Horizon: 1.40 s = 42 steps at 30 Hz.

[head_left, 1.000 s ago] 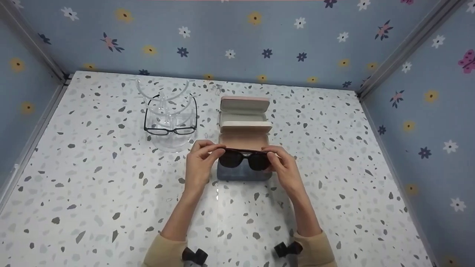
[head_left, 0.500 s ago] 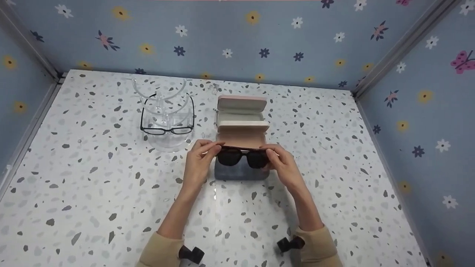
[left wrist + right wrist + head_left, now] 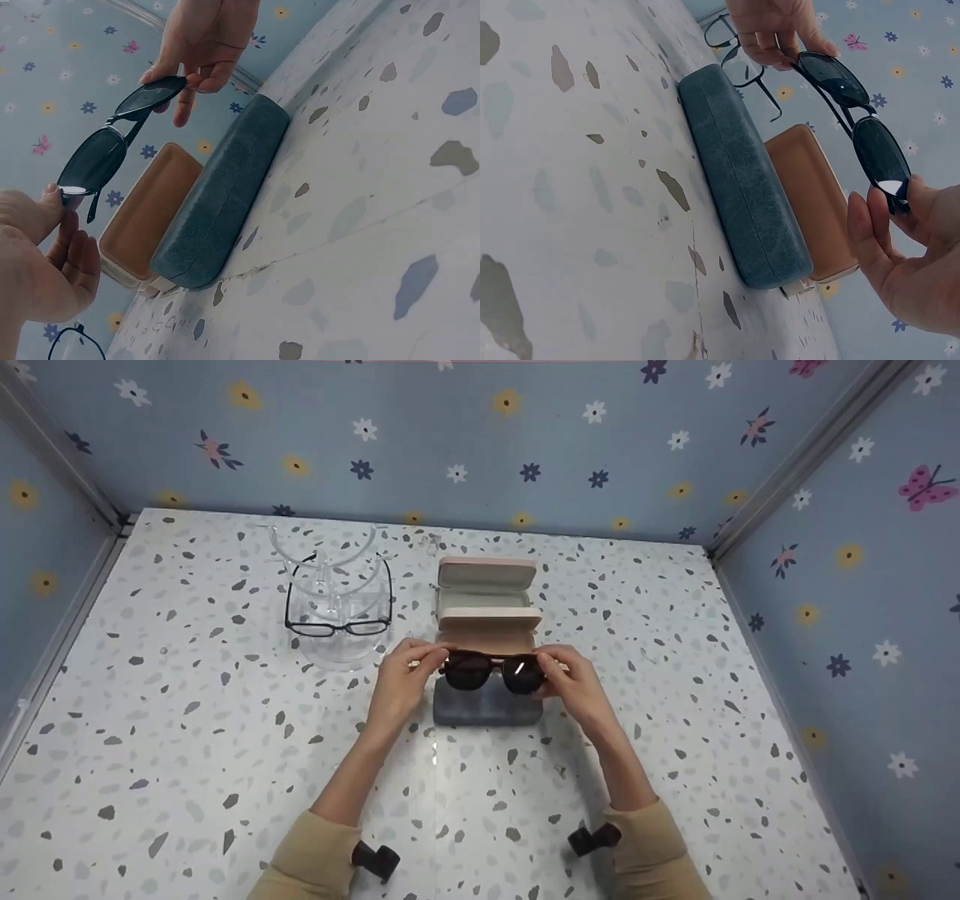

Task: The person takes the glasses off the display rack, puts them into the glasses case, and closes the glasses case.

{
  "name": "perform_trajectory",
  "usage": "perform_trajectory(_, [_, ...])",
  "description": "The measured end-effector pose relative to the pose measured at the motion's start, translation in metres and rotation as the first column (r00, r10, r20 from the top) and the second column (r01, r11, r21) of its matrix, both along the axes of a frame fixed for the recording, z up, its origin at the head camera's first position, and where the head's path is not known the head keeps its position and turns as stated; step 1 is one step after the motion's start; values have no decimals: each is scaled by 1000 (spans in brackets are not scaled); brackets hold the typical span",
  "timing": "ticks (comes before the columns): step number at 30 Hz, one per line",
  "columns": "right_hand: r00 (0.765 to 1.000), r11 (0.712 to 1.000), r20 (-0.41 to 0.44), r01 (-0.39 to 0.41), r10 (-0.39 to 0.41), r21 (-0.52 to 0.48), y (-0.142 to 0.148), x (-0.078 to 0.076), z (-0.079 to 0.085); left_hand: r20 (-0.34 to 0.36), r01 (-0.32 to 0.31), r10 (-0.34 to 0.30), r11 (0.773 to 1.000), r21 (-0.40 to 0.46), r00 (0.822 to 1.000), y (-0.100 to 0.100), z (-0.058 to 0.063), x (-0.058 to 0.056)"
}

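Both hands hold a pair of dark sunglasses (image 3: 466, 671) level in the air above a blue-grey glasses case (image 3: 487, 708). My left hand (image 3: 397, 682) pinches the left end of the frame between thumb and fingers. At the other end, my right hand (image 3: 577, 686) does the same. Dark lenses (image 3: 94, 161) face my side, and a bright glint shows on one lens in each wrist view. The blue case (image 3: 742, 180) looks closed. Right behind it stands a cream case (image 3: 489, 615) with its lid raised and a tan lining.
Farther back is an open pink case (image 3: 487, 562) with a pale lining. To the left, black-framed eyeglasses (image 3: 311, 630) hang on a clear display stand (image 3: 337, 664). Flower-patterned panels (image 3: 480, 435) border the speckled table (image 3: 225, 750) at the back and sides.
The sunglasses have shifted slightly away from me, uncovering more of the blue case. They have tilted, and a glint now shows on the right lens. Both hands keep their pinch.
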State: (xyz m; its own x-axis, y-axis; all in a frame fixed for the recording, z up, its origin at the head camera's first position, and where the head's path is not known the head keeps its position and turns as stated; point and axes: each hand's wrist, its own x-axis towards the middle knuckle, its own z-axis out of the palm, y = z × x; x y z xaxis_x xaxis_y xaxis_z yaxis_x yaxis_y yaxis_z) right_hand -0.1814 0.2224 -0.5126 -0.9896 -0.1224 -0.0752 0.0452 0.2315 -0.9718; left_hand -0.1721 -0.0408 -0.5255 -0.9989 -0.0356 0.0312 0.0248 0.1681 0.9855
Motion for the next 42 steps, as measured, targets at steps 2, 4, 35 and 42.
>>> perform_trajectory(2, [1000, 1000, 9, -2, 2, 12, 1, -2, 0, 6, -16, 16, 999, -27, 1000, 0, -1, -3])
perform_trajectory(4, [1000, 1000, 20, 0, -1, 17, 2, -5, 1, 3, -33, 33, 998, -51, 999, 1, -1, -6])
perform_trajectory(35, [994, 955, 19, 98, -108, 280, 6, -49, -15, 50, -127, 140, 970, -208, 989, 8, -17, -46])
perform_trajectory(42, [992, 920, 19, 112, -128, 375, 9, -61, -19, 65, -131, 150, 964, -231, 987, 10, -21, -54])
